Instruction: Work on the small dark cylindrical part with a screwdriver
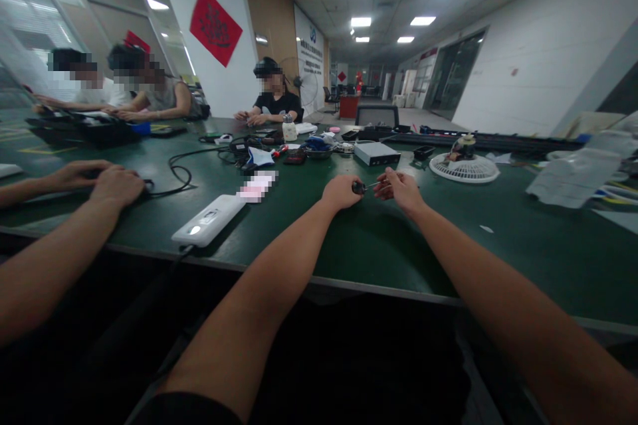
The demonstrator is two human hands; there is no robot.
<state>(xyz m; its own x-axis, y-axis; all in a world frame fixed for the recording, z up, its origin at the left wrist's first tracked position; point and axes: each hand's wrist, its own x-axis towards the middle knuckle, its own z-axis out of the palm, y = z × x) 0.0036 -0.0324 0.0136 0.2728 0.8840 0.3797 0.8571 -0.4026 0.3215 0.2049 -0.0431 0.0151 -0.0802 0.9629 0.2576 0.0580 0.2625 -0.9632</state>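
Note:
My left hand point(341, 193) is closed around a small dark round part point(357, 187), most of it hidden by the fingers. A thin metal shaft point(371, 184) runs between this part and my right hand point(400, 190). The fingers of my right hand are pinched round the shaft, which looks like that of a slim screwdriver; its far end is hard to make out. Both hands are close together, just above the green table point(329, 249). Beyond them stands a grey metal box point(377, 153), and a white fan grille point(464, 168) lies to the right.
Left of my arm lies a white power strip point(209, 220). A neighbour's hands point(107, 180) hold a dark object with a black cable point(185, 176). Tools and small parts clutter the table's far middle. Crumpled plastic wrapping point(578, 169) lies at right. Several people sit across the table.

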